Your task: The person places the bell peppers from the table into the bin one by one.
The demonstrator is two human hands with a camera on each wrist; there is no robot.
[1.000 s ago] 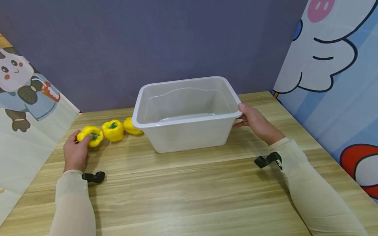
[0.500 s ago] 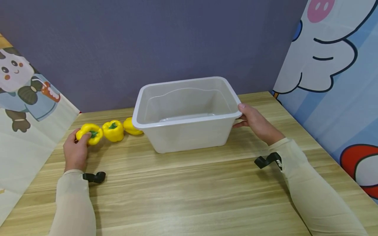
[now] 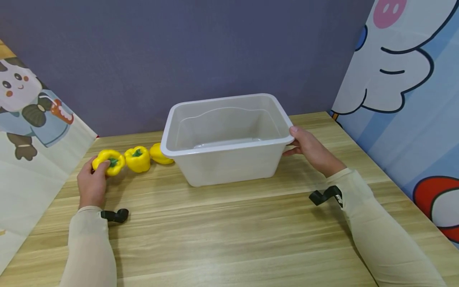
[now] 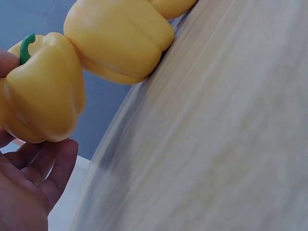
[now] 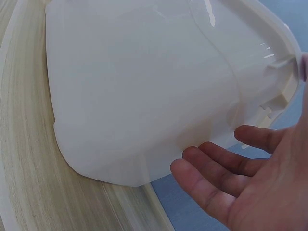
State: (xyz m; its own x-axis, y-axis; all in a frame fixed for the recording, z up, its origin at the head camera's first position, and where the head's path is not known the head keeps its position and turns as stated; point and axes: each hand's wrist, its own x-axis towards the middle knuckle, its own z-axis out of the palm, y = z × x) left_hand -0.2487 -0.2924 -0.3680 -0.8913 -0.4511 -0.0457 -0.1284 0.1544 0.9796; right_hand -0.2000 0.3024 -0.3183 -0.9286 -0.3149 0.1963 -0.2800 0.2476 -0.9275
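Left hand [image 3: 91, 184] grip curled round the leftmost yellow pepper [image 3: 109, 161] at the table's [image 3: 229, 235] far left, right hand [image 3: 311, 150] grip clasping the white tub's [image 3: 226, 137] right rim, two more peppers [image 3: 148, 156] between them

Third yellow pepper [image 3: 160, 154] partly hidden behind the white bin [image 3: 229, 149].

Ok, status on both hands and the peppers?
Left hand grips end pepper. Right hand holds bin rim. Two peppers beside the bin; nothing blocking.
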